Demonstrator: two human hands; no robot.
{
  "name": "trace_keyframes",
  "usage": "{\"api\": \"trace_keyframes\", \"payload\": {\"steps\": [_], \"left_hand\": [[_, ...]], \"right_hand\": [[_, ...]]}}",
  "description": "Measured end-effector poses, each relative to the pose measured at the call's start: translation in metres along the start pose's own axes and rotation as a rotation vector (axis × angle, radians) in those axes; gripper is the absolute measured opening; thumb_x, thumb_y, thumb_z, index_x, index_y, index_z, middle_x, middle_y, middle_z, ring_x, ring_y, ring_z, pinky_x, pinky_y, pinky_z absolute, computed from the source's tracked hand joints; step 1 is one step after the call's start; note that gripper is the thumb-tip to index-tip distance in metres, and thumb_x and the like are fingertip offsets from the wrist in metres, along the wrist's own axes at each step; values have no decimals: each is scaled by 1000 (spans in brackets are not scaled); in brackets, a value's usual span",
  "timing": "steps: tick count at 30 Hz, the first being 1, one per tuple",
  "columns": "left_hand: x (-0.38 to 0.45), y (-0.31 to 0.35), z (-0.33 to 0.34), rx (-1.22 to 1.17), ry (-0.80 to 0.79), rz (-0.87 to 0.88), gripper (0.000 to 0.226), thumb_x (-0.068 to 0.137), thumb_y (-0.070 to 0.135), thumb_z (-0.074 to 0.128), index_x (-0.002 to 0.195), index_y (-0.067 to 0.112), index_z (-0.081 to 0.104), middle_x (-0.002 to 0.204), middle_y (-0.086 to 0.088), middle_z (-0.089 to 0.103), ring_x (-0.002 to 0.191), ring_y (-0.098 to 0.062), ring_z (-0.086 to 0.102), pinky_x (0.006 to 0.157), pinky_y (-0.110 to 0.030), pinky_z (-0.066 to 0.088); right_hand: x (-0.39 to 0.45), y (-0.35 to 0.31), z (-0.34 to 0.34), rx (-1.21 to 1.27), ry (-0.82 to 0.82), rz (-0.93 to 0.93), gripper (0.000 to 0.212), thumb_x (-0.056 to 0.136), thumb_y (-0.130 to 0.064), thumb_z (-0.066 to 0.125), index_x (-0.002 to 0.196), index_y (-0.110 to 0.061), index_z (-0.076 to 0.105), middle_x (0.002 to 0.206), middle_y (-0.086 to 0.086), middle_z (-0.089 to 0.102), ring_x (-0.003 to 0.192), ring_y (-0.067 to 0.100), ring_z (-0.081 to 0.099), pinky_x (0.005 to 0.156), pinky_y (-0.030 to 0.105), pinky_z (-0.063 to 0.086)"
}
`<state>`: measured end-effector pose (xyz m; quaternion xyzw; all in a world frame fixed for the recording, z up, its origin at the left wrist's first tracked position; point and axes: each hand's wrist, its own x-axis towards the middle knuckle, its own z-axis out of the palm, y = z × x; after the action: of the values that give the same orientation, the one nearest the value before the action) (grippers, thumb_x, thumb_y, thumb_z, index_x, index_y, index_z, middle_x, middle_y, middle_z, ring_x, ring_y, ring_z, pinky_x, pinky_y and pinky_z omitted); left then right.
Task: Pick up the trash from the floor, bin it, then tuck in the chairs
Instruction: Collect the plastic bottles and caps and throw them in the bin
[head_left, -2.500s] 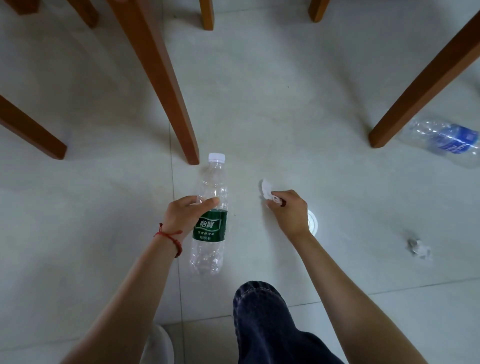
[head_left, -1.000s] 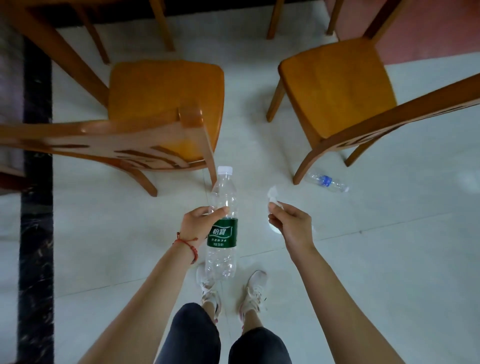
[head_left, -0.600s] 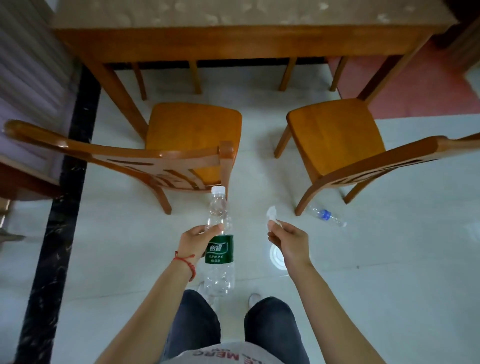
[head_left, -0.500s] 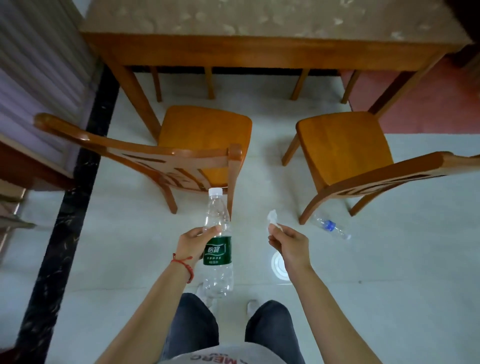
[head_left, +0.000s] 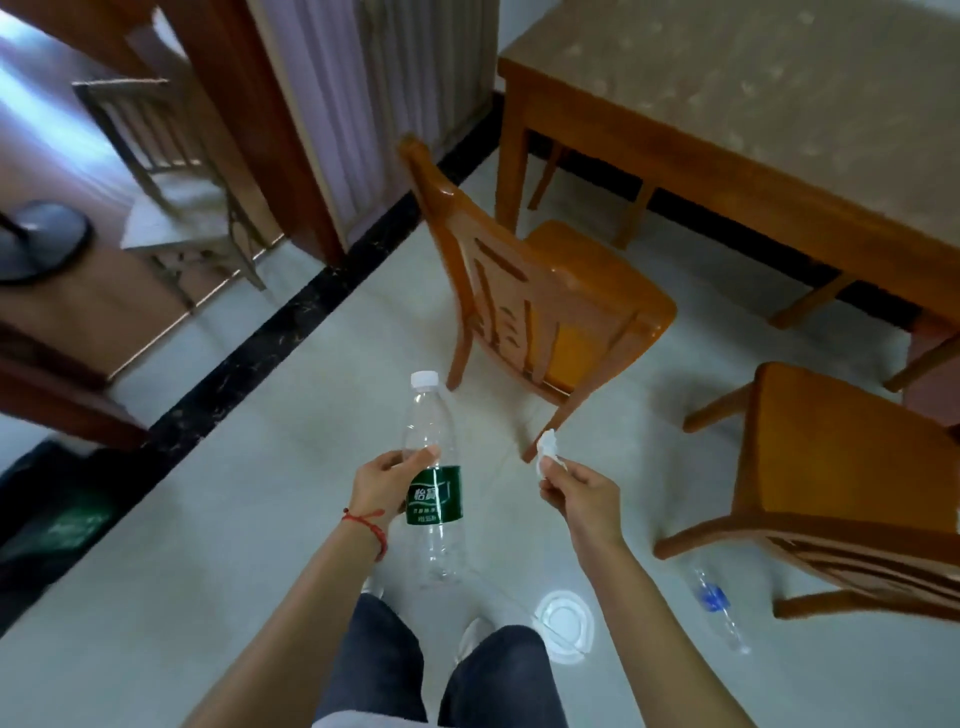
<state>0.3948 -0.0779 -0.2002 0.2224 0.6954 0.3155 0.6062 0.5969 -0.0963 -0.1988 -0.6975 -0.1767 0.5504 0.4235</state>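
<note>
My left hand (head_left: 383, 484) grips an empty clear bottle (head_left: 434, 467) with a green label and white cap, held upright. My right hand (head_left: 579, 493) pinches a small white paper scrap (head_left: 546, 452) between thumb and fingers. On the floor lie a clear plastic lid (head_left: 563, 623) by my feet and a blue-label bottle (head_left: 714, 603) to the right. Two wooden chairs stand pulled out from the table (head_left: 737, 104): the left chair (head_left: 540, 296) ahead, the right chair (head_left: 841, 467) at the right edge.
A dark bin with a green liner (head_left: 57, 519) sits at the far left. A black floor strip (head_left: 270, 338) runs diagonally past a wooden door frame (head_left: 260, 119). Beyond the doorway stand a metal chair (head_left: 171, 176) and a round dark fan base (head_left: 36, 239).
I have stood up from the floor with the bottle and paper scrap in hand, and the view has swung left, bringing the doorway and bin into sight.
</note>
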Motion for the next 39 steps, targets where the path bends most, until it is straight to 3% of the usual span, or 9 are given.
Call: {"api": "trace_keyframes", "payload": {"steps": [3,6,9,13,17,22,30,39], "left_hand": [[-14,-6,-36,-113,88,12,12,77,20,69,77,12,61,82,-11,61,73,-22,59,79,-38,51],[-24,-16,-76,-222,176,13,14,76,21,70,79,12,60,85,-11,62,76,-23,60,80,-39,51],[-35,-32,-120,-323,251,14,17,75,22,70,83,9,61,87,-13,63,77,-24,60,75,-37,52],[-58,-59,-186,-432,360,25,18,76,25,69,84,11,60,91,-13,64,82,-25,61,77,-37,53],[-84,-91,-260,-521,475,26,21,76,27,68,85,9,61,90,-13,64,83,-27,61,78,-39,54],[-111,-127,-349,-603,601,6,32,75,29,70,92,4,63,85,-10,64,76,-23,61,69,-33,53],[-125,-157,-454,-689,723,-11,24,73,30,71,81,9,62,83,-10,62,77,-23,60,78,-37,52],[-81,-140,-526,-763,736,-41,21,74,28,71,79,9,62,81,-10,61,75,-22,59,78,-39,52]], "right_hand": [[-8,1,31,-70,-110,-6,12,80,-14,70,90,-6,69,81,8,68,71,16,63,62,15,56],[-20,6,69,-133,-216,-23,3,79,-11,70,81,-9,68,75,6,66,70,16,61,62,15,56],[-37,17,109,-223,-327,-53,5,78,-10,70,78,-5,71,68,6,62,64,15,56,64,20,55],[-71,42,169,-328,-475,-72,13,78,-9,71,66,-14,68,64,6,59,59,12,55,62,18,55],[-115,79,235,-388,-626,-40,3,78,-8,71,78,-6,70,64,4,59,50,4,56,60,15,54],[-174,119,306,-455,-747,-28,3,79,-9,70,78,-7,69,65,6,58,57,12,54,63,17,55],[-225,157,398,-512,-817,15,7,78,-8,71,71,-9,69,65,5,58,60,15,54,67,24,53],[-222,164,501,-552,-834,49,9,77,-8,72,83,-1,69,71,8,62,63,17,57,67,25,54]]}}
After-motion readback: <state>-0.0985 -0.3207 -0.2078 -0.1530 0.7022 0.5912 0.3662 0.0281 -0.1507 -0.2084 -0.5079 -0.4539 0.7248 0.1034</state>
